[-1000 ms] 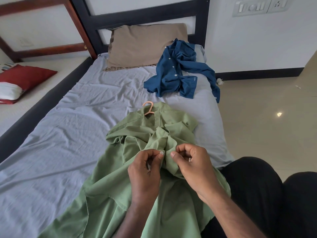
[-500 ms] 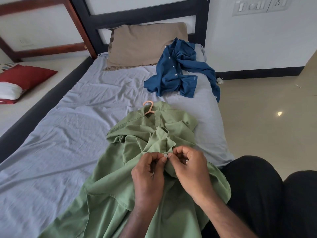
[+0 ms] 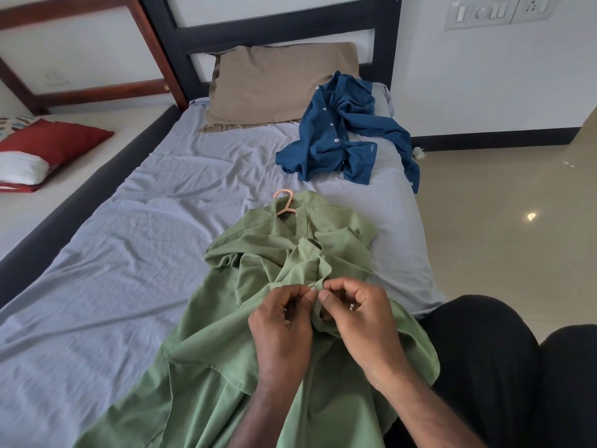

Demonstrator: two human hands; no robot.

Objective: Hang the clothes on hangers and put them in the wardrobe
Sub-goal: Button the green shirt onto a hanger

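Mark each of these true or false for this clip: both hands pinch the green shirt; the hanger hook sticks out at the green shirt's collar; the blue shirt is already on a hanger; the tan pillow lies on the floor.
1. Both the left hand and the right hand pinch the green shirt: true.
2. The hanger hook sticks out at the green shirt's collar: true.
3. The blue shirt is already on a hanger: false; it lies crumpled on the bed, and no hanger shows in it.
4. The tan pillow lies on the floor: false; it leans at the head of the bed.
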